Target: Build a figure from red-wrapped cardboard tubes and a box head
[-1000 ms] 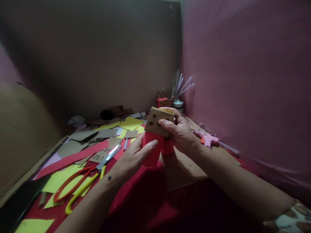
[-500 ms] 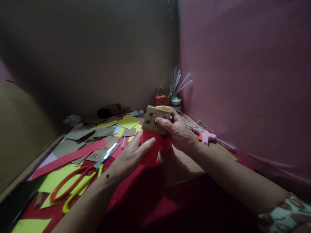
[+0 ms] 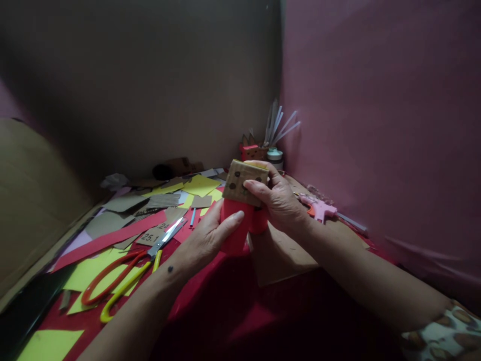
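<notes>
While hands (image 3: 240, 220) grip a red tube (image 3: 236, 228), sticks (image 3: 278, 128) fill a holder (image 3: 253, 152).

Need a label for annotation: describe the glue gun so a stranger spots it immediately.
Find the pink wall on the right. At its foot, just beyond the right hand, lies the glue gun: pale pink, pistol-shaped, orange trigger, unlike the flat paper scraps elsewhere.

Upright red tube (image 3: 236, 230), dotted cardboard block (image 3: 244, 182) atop

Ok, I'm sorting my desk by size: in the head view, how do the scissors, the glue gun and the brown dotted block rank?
1. scissors
2. brown dotted block and glue gun look alike; unsure.
</notes>
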### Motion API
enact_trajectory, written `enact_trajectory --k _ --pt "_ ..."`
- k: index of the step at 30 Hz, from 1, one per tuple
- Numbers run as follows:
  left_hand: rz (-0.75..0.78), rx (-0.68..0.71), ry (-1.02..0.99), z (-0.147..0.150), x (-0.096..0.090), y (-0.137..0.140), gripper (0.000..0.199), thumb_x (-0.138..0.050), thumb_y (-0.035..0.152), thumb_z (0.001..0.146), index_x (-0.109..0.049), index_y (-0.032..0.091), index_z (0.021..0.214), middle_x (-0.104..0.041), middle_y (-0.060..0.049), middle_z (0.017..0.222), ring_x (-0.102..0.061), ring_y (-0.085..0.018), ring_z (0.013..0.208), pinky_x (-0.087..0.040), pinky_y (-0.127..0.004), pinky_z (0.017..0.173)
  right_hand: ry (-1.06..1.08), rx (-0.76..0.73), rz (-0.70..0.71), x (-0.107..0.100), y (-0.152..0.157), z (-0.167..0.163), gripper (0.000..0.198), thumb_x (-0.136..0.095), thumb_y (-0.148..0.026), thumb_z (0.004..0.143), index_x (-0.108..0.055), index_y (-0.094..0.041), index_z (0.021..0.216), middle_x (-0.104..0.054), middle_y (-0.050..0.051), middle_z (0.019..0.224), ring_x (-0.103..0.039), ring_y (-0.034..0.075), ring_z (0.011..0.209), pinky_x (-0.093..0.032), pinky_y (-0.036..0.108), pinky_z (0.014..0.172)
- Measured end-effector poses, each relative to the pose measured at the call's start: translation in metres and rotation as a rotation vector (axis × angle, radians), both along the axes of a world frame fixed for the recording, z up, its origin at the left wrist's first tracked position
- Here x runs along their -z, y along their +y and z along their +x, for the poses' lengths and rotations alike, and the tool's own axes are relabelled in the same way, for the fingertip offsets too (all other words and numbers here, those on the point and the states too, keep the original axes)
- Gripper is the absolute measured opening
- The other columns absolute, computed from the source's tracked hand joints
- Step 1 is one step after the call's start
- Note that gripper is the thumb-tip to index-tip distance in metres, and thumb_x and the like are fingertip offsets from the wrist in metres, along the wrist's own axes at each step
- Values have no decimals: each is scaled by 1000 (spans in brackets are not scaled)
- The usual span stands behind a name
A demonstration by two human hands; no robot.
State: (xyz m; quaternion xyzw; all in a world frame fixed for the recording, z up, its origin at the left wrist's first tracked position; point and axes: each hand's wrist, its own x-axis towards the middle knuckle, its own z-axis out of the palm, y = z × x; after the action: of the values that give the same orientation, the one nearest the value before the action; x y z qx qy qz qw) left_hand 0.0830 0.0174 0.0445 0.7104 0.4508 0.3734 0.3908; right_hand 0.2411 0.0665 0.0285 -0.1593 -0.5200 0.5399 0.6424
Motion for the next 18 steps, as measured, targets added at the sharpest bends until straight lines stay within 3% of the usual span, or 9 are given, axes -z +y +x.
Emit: enact_trajectory --k 5,9,13,18 --pt "-14 70 -40 0 3 0 41 -51 49 90 -58 23 121 -67 -7 110 -60 -28 101 -48 -40 86 11 -11 13 1 -2 1 32 -80 -26 71 -64 -31 98 -64 -5 92 -59 12 84 -51 27 78" --pt "-21 92 -123 2 6 -1 49 -66 45 82 -55 22 123 -66 -8 113 -60 -30 105 -49 -42 87 -18 2 4 -1 -6 2 32 -77 -28 72 -63 -32 100 -64 -5 93 -59 14 83 -51 30 77" --pt "21 52 -163 4 12 1 53 -76 35 70 -58 21 118 -65 -10 114 -59 -32 108 -48 -45 89 -88 44 14 -1 -10 1 35 -77 -29 72 -61 -33 103 -63 -3 97 -59 16 85 -52 32 78" --pt "6 35 -189 4 18 3 49 -74 37 71 -58 19 114 -64 -11 108 -59 -32 104 -48 -47 87 -116 53 45 1 -11 1 40 -80 -27 70 -61 -36 103 -62 -4 97 -57 16 86 -51 31 78"
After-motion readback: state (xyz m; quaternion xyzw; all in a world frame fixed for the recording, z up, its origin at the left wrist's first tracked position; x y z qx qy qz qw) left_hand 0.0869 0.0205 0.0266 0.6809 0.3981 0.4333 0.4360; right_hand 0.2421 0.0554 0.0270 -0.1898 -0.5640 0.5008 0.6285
